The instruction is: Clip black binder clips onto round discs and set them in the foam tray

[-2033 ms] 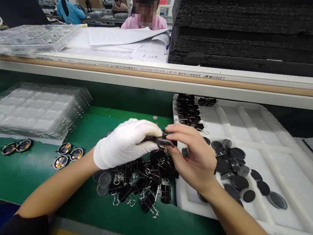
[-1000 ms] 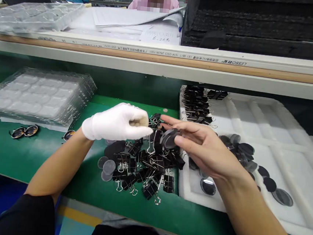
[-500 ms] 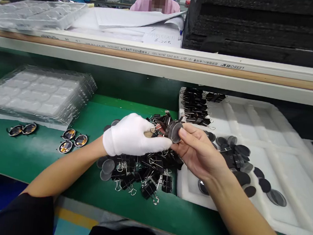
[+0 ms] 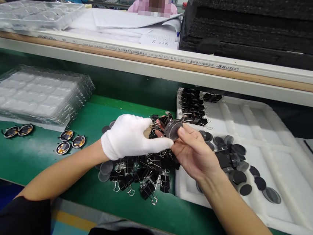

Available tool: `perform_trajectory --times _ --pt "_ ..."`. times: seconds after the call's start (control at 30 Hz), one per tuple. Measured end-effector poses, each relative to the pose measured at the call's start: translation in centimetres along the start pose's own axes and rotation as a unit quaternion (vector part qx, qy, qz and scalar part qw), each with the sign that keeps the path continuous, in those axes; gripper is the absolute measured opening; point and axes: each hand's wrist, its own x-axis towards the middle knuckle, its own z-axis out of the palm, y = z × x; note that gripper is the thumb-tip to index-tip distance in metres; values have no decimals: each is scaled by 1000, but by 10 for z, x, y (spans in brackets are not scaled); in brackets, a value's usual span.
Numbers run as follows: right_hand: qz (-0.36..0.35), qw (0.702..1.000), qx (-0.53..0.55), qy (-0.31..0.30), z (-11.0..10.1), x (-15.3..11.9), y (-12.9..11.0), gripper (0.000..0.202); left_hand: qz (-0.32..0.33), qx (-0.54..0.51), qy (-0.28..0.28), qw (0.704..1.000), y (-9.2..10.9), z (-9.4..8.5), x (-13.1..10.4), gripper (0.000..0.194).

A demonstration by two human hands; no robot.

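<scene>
My left hand (image 4: 128,138), in a white glove, curls around the near side of a black binder clip (image 4: 163,120). Its thumb reaches toward a dark round disc (image 4: 173,130) with a clear rim, and its other fingertips are partly hidden. My bare right hand (image 4: 194,149) pinches that disc between thumb and fingers. Clip and disc are together, though how they join is hard to make out. Under both hands lies a heap of binder clips (image 4: 148,187) with silver wire handles. Several grey round discs (image 4: 106,167) lie at the heap's left.
A white foam tray (image 4: 288,152) at right holds dark discs (image 4: 239,176) and a row of binder clips (image 4: 192,102). Clear plastic trays (image 4: 34,92) are stacked at left, near round dark-and-orange pieces (image 4: 63,147). A shelf rail (image 4: 156,65) crosses above; a person (image 4: 153,8) sits beyond.
The view has shifted slightly, so things sit a little further left. The disc shows a bit more turned toward me; both hands keep nearly the same hold.
</scene>
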Motion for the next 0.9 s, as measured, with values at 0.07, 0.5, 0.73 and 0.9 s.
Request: perform_trajectory --times 0.07,0.5,0.73,0.9 --pt "8 1000 0 -10 -1 0 0 14 15 -3 -7 1000 0 -1 0 62" --pt "-24 998 -56 21 -9 2 -20 14 68 46 -32 996 -1 -6 3 47" --pt "-149 959 -223 91 -24 -1 -42 18 114 -70 -70 989 3 4 -3 43" --pt "-150 942 -292 70 -30 -2 -45 26 107 -121 -101 982 7 14 -9 45"
